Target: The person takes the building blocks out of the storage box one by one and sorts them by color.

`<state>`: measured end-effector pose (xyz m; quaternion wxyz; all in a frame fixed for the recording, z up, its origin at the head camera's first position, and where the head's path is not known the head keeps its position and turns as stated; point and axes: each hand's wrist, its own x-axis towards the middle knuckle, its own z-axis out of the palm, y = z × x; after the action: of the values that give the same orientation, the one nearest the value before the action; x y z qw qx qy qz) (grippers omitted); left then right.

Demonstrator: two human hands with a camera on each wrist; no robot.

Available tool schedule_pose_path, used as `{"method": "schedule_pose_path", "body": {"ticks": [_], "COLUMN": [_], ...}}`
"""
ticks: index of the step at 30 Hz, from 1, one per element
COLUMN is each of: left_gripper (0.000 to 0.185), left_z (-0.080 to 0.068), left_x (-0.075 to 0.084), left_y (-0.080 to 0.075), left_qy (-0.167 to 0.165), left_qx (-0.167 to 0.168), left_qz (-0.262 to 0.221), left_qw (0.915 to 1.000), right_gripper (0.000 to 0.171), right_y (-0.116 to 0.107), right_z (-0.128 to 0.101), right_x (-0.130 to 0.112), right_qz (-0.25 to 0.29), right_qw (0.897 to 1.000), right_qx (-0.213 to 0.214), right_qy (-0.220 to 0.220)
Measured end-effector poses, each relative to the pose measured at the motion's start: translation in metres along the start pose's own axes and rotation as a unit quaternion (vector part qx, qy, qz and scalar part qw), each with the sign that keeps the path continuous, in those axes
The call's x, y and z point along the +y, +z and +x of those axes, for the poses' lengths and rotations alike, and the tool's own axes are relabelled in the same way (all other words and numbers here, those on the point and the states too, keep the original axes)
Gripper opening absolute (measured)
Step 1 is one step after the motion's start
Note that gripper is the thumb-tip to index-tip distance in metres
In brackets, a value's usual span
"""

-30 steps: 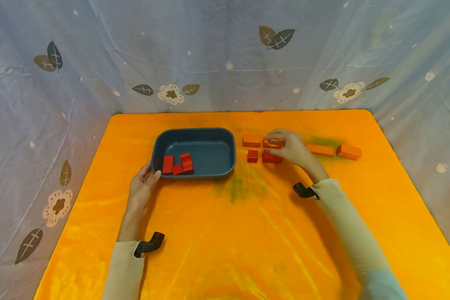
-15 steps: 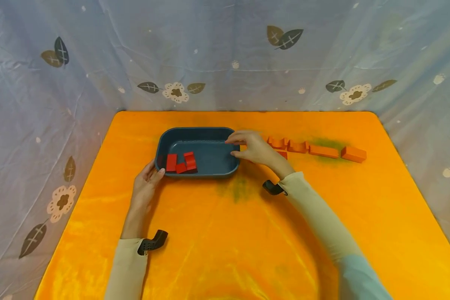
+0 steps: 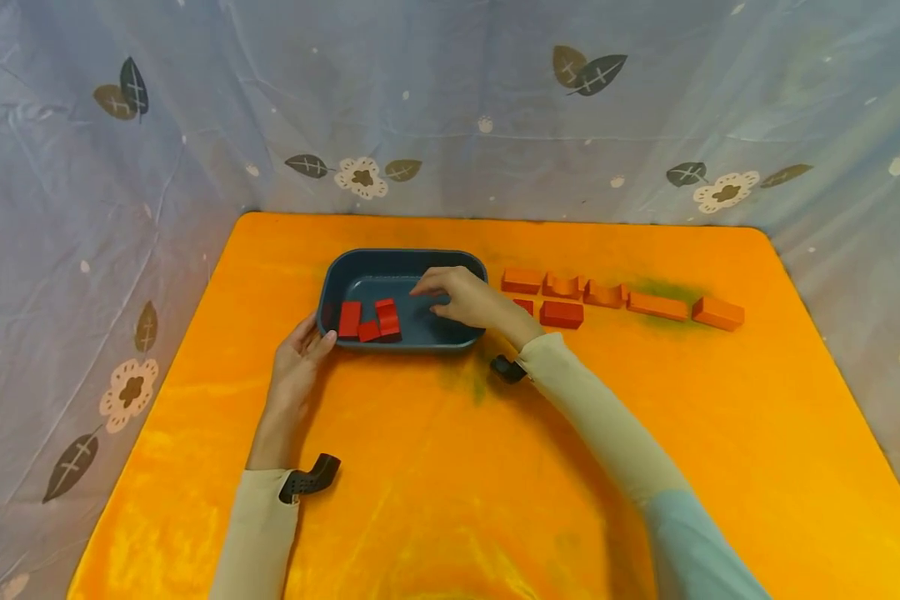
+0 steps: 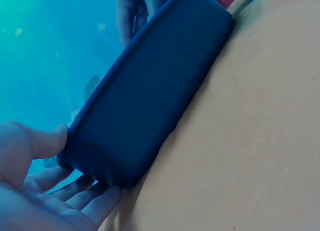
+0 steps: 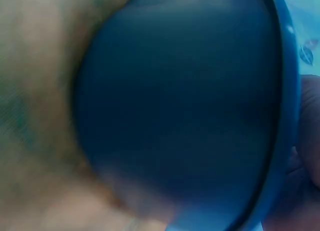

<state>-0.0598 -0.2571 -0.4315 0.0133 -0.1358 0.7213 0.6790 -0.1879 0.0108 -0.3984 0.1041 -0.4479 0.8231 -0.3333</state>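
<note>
A dark blue tray [image 3: 401, 347] with rounded corners lies on the table, holding three red blocks [image 3: 349, 320] at its left end. My left hand [image 3: 296, 367] grips that end, its thumb by the rim and its fingers along the outer wall [image 4: 140, 91]. Over the tray's right half hovers my right hand [image 3: 461, 297]. A gap shows between its thumb and forefinger, and I see nothing held there. The right wrist view is blurred and shows mostly the tray's outer wall [image 5: 175, 106], with part of the hand [image 5: 305, 141] beyond the rim.
Right of the tray runs a row of orange blocks [image 3: 657, 307], two with curved notches. In front of that row lie a red block [image 3: 562, 314] and a smaller one [image 3: 523, 306] partly behind the right forearm. A patterned curtain [image 3: 450, 108] stands behind the yellow-covered table [image 3: 420, 467].
My right hand has moved left, from over the orange and red blocks across the tray's right rim to above its inside. The left hand keeps its hold on the tray.
</note>
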Motion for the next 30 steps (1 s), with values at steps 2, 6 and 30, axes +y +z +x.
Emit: {"method": "schedule_pose_path", "body": {"ticks": [2, 6, 30], "left_gripper": [0.063, 0.062, 0.062], "left_z": [0.001, 0.001, 0.004], "left_x": [0.001, 0.002, -0.003], "left_y": [0.000, 0.000, -0.003], "left_qy": [0.003, 0.003, 0.004], "left_qx": [-0.002, -0.004, -0.006], "left_qz": [-0.003, -0.005, 0.001], "left_qw": [1.0000, 1.0000, 1.0000], "right_gripper": [0.036, 0.039, 0.041], "right_y": [0.002, 0.009, 0.028], "right_z": [0.008, 0.026, 0.053], "right_x": [-0.004, -0.013, -0.013], "right_qz": [-0.019, -0.066, -0.145], "right_qw": [1.000, 0.997, 0.984], "right_qx": [-0.016, -0.042, -0.105], "right_qy": [0.002, -0.003, -0.020]}}
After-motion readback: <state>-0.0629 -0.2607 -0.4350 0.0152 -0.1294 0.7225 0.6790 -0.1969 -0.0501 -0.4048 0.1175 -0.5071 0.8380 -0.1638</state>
